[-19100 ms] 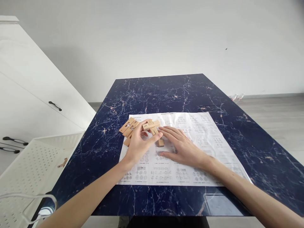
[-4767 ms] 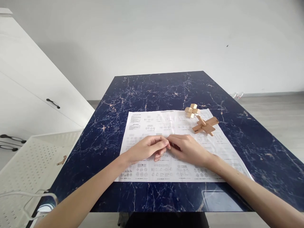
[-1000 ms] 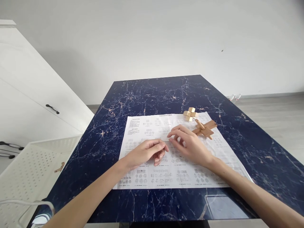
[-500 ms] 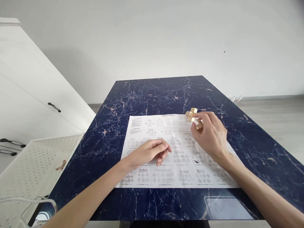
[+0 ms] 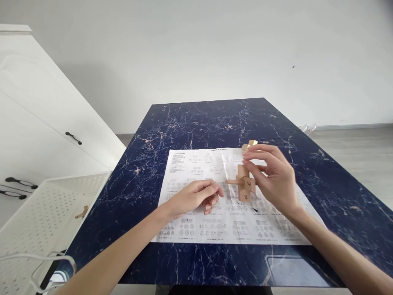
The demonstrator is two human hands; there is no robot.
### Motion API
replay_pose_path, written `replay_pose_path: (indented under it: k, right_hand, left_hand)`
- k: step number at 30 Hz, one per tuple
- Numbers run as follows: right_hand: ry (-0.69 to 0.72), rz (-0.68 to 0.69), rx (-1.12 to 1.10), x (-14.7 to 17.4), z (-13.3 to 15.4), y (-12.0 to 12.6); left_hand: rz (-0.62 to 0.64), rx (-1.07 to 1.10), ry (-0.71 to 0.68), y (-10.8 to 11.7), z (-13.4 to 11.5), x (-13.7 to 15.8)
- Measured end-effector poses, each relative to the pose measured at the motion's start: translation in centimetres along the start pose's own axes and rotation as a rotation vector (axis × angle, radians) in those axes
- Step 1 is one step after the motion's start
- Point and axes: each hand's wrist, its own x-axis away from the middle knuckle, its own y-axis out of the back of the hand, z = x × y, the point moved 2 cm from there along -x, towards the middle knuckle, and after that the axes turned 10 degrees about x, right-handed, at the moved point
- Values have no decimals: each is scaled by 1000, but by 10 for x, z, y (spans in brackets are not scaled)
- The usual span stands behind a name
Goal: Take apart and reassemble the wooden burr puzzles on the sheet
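As right grip [image 5: 270, 174] pinches, wooden puzzle [image 5: 245, 186] below fingertips [image 5: 248, 155]

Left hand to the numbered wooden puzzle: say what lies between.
In the head view, only a strip of printed sheet shows between the left hand and the wooden puzzle.

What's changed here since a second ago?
The right hand has brought the numbered wooden puzzle left and nearer the person, turning it; whether it's gripped is unclear. The pale wooden puzzle, now partly hidden, left hand and paper sheet stayed put.
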Motion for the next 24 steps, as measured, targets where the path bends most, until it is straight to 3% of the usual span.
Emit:
replay_pose_path:
  k: [5,9,13,18,24]
  right_hand:
    - [-284,215,-294,9,-1,-18]
    - [-426,210,-384,14,0,-23]
    - [-482,214,-409,16,7,-25]
    - [-498,308,-453,17,14,-28]
    - [-486,409,-603,17,16,-27]
  left_hand:
    - [-98,-5,-102,-6,-2,0]
    - [-90,-155,-97,-11,-3,3]
    - [-9,-275,-73,-17,-1,4]
    - [-49,-456,-125,-21,6,3]
    - [-196,-742,-463,-15,7,2]
